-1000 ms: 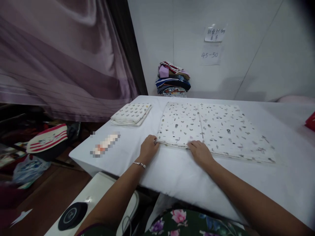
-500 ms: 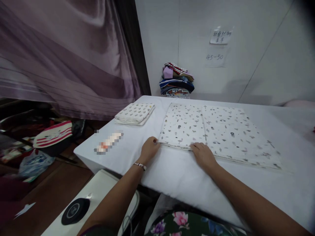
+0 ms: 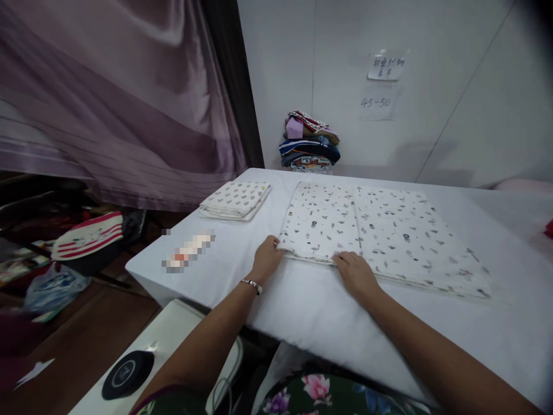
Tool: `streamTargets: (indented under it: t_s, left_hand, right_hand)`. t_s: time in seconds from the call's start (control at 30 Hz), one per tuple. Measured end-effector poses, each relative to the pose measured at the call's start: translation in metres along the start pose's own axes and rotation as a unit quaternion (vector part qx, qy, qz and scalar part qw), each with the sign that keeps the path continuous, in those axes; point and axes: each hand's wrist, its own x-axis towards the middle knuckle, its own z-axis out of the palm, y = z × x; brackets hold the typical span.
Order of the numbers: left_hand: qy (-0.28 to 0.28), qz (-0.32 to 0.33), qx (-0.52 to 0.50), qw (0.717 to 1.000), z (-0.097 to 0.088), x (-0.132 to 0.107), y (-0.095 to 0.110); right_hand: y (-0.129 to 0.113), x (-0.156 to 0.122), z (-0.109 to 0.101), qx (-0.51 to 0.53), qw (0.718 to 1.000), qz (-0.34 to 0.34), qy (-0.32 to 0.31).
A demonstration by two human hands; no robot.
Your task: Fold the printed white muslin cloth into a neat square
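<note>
While both hands are kept at its near edge, the printed cloth (image 3: 391, 239) is laid out flat on the white-covered table (image 3: 311, 314), approx mid-table, w/ small grey-ish motifs all over & a line running front to back that splits it into a L and a R part. Layers can be seen along the near edge of the L part. The near L corner is pinched by the left hand (image 3: 266, 257), thumb & fingers closed on the fabric. The same edge, just L of that line, is touched by the fingertips of the right hand (image 3: 357, 275); the thumb's hidden, so whether it's gripped or just pressed can't be told. A silver-coloured bracelet (image 3: 252, 286) is worn on the L wrist. To the L of the cloth, apart from it, a folded cloth (image 3: 235, 200) w/ a diff print is set near the table's L edge, & closer to the person smth blurred into pixels (image 3: 188, 252) is seen. Behind the table's far edge, a stack of fabrics (image 3: 309, 141) is piled up vs the wall, w/ two paper signs stuck higher up, the lower one (image 3: 377, 104) marked "45-50". The far L is covered by a purple curtain (image 3: 129, 109), & bottom L a round black object (image 3: 128, 374) is placed on a white surface (image 3: 177, 325).
</note>
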Motion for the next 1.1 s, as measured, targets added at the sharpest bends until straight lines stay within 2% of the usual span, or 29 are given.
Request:
streamTargets:
  t_s: [0.13,0.3,0.43,0.6,0.8,1.1]
  left_hand:
    - [-0.034,-0.002,-0.007,0.999,-0.007,0.004,0.000]
    - [-0.007,0.095,0.071,0.993,-0.005,-0.002,0.000]
    - [-0.010,0.114,0.098,0.989,-0.005,-0.006,-0.003]
    - [-0.011,0.137,0.030,0.990,-0.009,-0.003,-0.014]
    - [-0.032,0.228,-0.076,0.970,-0.009,0.000,-0.031]
    - [-0.048,0.220,-0.082,0.971,-0.008,0.003,-0.031]
  right_hand:
    - [0.001,0.000,0.001,-0.006,1.000,-0.007,0.000]
    - [0.002,0.000,0.003,-0.008,1.000,-0.018,0.002]
    - [0.002,0.000,0.003,-0.003,1.000,-0.017,0.010]
    - [0.002,0.000,0.003,-0.001,1.000,-0.017,0.009]
    - [0.003,-0.001,0.004,0.003,1.000,-0.020,0.022]
    - [0.002,0.000,0.001,0.007,1.000,-0.020,0.013]
